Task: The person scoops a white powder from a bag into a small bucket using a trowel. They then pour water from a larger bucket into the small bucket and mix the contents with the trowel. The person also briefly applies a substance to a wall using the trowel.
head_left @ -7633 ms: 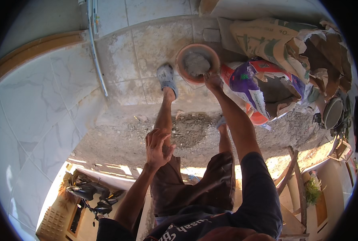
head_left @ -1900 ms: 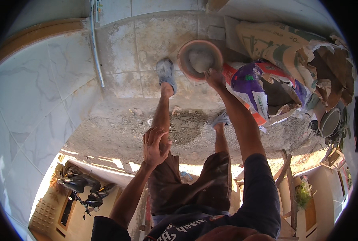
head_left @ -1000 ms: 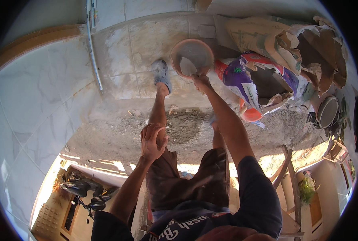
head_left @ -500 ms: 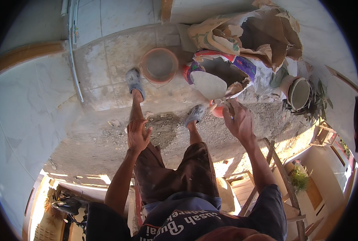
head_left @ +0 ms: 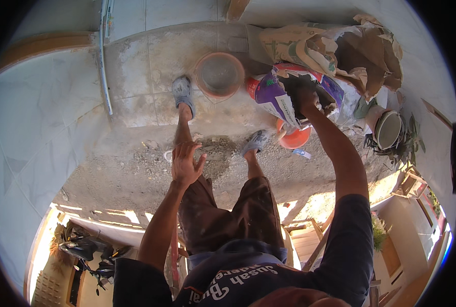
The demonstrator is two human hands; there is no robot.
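Note:
My right hand (head_left: 308, 100) reaches down into the mouth of a torn purple, red and white sack (head_left: 271, 97). Shadow and the sack's ragged edge hide its fingers, so what it holds does not show. My left hand (head_left: 187, 165) is open and holds nothing, thumb spread, over my left leg. An orange bucket (head_left: 295, 138) sits just below the sack, close to my right forearm. Left of the sack, near my left foot, stands a round terracotta-coloured tub (head_left: 219, 95) with grey material inside.
A large torn brown paper sack (head_left: 348, 56) lies behind the purple one. At the right stands a dirty pale bucket (head_left: 388, 129) beside a leafy plant (head_left: 412, 134). A long metal bar (head_left: 104, 66) lies at the left. Gravelly ground (head_left: 146, 176) borders the tiled floor (head_left: 130, 77).
My right hand has gone from beside the sack down into it. A grey oval piece seen before at the sack's front is out of sight. My left hand stays nearly in place.

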